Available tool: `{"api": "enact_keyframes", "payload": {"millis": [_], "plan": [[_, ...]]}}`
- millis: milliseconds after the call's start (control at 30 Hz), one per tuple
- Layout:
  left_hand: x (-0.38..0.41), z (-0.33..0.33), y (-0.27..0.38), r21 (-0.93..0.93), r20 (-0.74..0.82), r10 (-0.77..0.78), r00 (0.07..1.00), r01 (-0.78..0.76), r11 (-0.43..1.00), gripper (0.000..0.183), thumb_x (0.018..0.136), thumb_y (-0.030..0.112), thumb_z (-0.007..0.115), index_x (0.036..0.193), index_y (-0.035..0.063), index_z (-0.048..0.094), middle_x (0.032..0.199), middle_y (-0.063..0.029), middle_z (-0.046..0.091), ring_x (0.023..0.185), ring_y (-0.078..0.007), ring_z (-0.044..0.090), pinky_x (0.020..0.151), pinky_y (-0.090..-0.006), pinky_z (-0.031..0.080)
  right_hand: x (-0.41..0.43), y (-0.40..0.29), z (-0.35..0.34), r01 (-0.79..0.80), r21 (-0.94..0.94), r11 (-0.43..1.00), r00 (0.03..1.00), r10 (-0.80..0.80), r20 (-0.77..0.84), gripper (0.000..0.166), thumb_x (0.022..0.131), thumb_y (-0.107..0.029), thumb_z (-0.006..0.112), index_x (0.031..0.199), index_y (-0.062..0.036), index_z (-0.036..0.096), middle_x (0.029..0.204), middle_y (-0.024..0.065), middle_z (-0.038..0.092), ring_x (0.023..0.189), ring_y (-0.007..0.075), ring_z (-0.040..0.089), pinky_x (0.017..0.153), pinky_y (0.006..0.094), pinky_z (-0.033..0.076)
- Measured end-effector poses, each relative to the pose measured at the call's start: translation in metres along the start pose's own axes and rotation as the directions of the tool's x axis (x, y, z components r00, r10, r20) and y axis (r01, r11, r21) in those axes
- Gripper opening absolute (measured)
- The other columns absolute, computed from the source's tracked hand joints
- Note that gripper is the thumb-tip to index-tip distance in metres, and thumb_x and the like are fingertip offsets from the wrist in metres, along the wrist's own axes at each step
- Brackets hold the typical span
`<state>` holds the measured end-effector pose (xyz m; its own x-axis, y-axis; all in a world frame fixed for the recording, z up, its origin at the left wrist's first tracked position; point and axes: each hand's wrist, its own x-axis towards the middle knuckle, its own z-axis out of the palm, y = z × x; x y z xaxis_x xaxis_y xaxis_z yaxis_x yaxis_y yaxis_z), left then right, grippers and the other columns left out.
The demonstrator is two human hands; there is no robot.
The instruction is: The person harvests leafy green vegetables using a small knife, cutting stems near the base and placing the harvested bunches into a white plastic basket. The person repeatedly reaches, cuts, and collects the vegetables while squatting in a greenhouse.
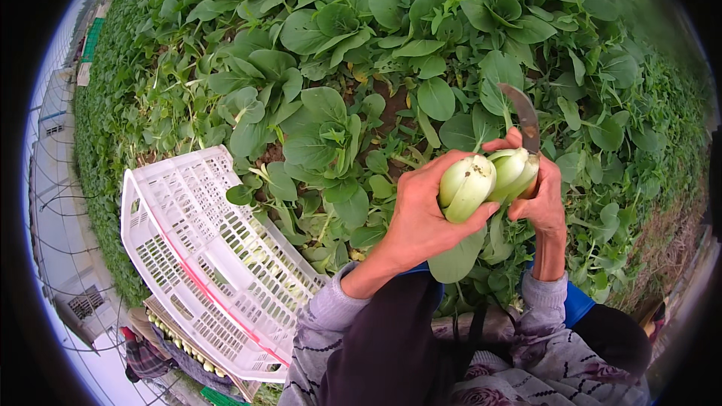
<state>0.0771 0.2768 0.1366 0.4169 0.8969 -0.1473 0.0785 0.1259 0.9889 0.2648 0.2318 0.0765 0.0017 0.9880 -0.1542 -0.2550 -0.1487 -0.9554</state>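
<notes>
My left hand (pixel 428 208) is closed around a bok choy head (pixel 467 187), its pale cut base turned up towards me. Touching it on the right is a second pale green bok choy base (pixel 510 172), held between both hands. My right hand (pixel 544 194) has its fingers around this second one and the handle end of a curved harvesting knife (pixel 524 113). The knife's stained blade points up and to the left, above the bases; its handle is hidden in the hand. Leaves of the held plants hang down below my hands.
A white plastic crate (pixel 192 276) with pale stems visible through its slots stands at my left. Leafy bok choy plants (pixel 321 141) grow ahead and around. At the lower left are a person in a plaid top (pixel 148 358), a row of stacked vegetables (pixel 186 347) and a wire fence.
</notes>
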Motion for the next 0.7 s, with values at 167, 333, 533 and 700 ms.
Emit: {"api": "enact_keyframes", "payload": {"millis": [167,333,533,700], "plan": [[-0.004,-0.013,-0.003,0.291,-0.008,0.123,0.992,-0.115,0.950,0.044,0.062,0.004,0.075,0.103,0.0035,0.060,0.088,-0.0070,0.062,0.076,-0.0166,0.061,0.068,-0.0273,0.048,-0.003,-0.001,0.016,-0.252,-0.021,0.968,0.961,0.247,-0.127,0.061,0.061,-0.006,0.079,0.115,0.0065,0.052,0.095,0.0070,0.063,0.080,0.0110,0.060,0.075,0.0259,0.049],[0.002,-0.038,-0.011,0.869,0.092,0.135,0.987,-0.146,0.473,0.046,0.054,-0.007,0.060,0.099,0.0033,0.057,0.083,-0.0109,0.055,0.073,-0.0308,0.056,0.060,-0.0362,0.045,-0.006,0.008,-0.029,-0.226,-0.837,0.498,0.908,-0.203,-0.366,0.034,0.076,-0.001,0.057,0.110,0.0004,0.058,0.059,0.0039,0.043,0.053,0.0108,0.036,0.050,0.0239,0.035],[0.032,-0.093,-0.063,0.986,0.037,0.166,0.985,-0.064,0.155,0.025,0.054,-0.011,0.057,0.077,-0.0010,0.057,0.132,-0.0287,0.038,0.118,-0.0403,0.043,0.065,-0.0392,0.053,0.006,-0.009,-0.016,0.070,-0.954,0.292,0.859,-0.504,-0.091,0.042,0.080,-0.012,0.069,0.117,0.0037,0.054,0.067,0.0094,0.057,0.056,0.0191,0.052,0.055,0.0304,0.044],[-0.004,-0.126,-0.111,0.975,-0.165,0.001,0.986,0.163,0.152,0.039,0.050,-0.011,0.063,0.086,0.0005,0.063,0.134,-0.0321,0.033,0.121,-0.0445,0.038,0.067,-0.0408,0.054,0.028,-0.018,0.057,-0.130,-0.700,0.702,0.991,0.077,-0.106,0.040,0.082,-0.019,0.066,0.110,0.0054,0.052,0.065,0.0179,0.054,0.055,0.0246,0.056,0.052,0.0343,0.044]]}}
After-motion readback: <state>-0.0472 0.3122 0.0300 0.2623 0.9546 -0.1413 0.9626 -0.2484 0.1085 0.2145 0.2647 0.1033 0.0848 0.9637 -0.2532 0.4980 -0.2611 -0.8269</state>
